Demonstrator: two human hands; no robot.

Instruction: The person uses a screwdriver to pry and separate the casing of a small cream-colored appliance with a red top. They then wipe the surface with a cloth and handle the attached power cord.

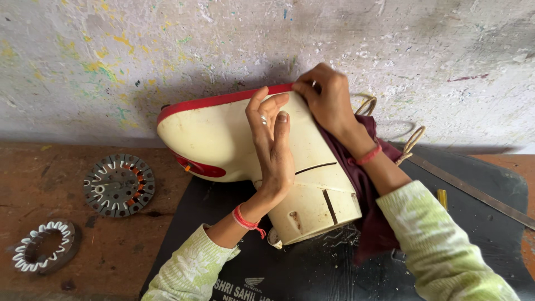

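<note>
Head view: cream housing with red trim, frame centre, on black mat over worn brown bench; left hand flat, fingers extended against it; right hand gripping its upper edge; paint-flecked wall behind; two wound stators lower left.

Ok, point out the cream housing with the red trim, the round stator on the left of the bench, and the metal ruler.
cream housing [223,139], head view, on its bare side.
round stator [118,185], head view, on its centre.
metal ruler [473,192], head view, midway along its strip.
</note>
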